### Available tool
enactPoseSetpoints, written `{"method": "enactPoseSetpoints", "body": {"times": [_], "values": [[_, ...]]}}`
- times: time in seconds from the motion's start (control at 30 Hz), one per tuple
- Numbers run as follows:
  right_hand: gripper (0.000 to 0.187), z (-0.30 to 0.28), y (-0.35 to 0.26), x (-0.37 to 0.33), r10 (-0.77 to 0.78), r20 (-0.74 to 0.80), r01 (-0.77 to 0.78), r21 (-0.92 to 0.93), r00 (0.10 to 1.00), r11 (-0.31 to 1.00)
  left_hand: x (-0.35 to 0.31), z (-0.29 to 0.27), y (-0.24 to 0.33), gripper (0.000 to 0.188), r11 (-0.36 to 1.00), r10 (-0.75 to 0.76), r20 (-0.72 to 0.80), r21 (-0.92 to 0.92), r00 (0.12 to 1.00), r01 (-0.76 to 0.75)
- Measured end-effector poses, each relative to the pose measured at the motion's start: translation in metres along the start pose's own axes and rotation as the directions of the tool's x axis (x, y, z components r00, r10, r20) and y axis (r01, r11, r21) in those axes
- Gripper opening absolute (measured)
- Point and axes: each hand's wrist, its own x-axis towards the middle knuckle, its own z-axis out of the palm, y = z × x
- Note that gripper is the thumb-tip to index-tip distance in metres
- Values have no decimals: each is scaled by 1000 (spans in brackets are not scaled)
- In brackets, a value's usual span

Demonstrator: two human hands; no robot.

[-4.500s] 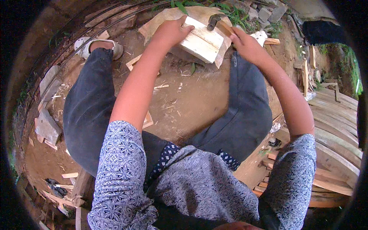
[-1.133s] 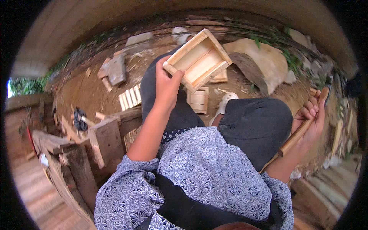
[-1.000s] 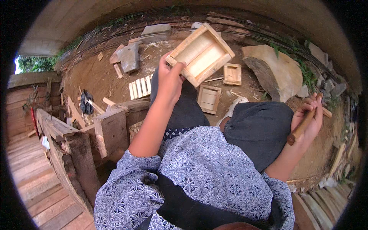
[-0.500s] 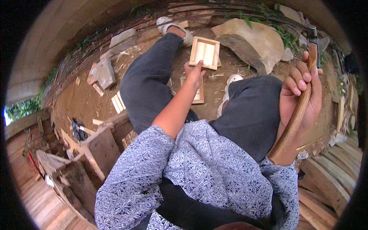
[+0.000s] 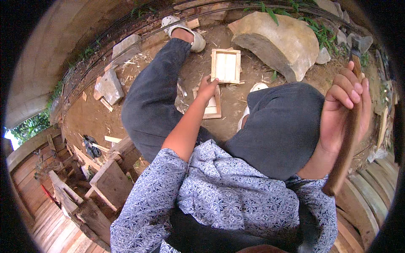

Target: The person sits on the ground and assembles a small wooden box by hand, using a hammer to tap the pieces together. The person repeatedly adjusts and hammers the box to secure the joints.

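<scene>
My left hand [image 5: 207, 89] is closed on the near edge of a small, shallow wooden box [image 5: 226, 65], thumb on its rim. The box is pale, square and open at the top, with slats across its bottom. Partly under my left wrist, a second wooden box [image 5: 212, 112] lies on the dirt. My right hand [image 5: 346, 99] is raised at the right, wrapped round the wooden handle of a hammer [image 5: 345, 156]. Its dark metal head points away from me, and the handle's butt end hangs toward my sleeve.
A large rock [image 5: 280, 44] lies beyond my right knee, and a smaller stone [image 5: 110, 87] at the left. Wooden boards and a rough wooden stand [image 5: 110, 181] are at the lower left. Wood chips litter the dirt [image 5: 84, 118]. Stacked planks [image 5: 365, 202] lie at the lower right.
The hammer in my right hand has swung outward to the right. The box in my left hand has tilted and dropped slightly nearer to me. The whole view has shifted a little.
</scene>
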Motion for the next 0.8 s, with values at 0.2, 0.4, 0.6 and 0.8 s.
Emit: {"method": "enactPoseSetpoints", "body": {"times": [0.2, 0.4, 0.6, 0.8], "values": [[46, -2, -21, -18, 5, 59, -1, -71, 998, 997, 38, 5, -20, 61, 988, 69, -54, 139, 996, -61], [39, -10, -39, -34, -133, 6, 133, -45, 991, 990, 29, -2, -35, 45, 917, -25, -135, -397, 991, -31], [39, -7, -31, -31, -181, -17, 180, -80, 983, 980, 5, -18, -48, 38, 876, -31, -352, -460, 936, -144], [42, -2, -19, -24, -45, 55, 48, -49, 997, 998, 36, -52, -110, 62, 998, 64, -669, 62, 741, -30]]}}
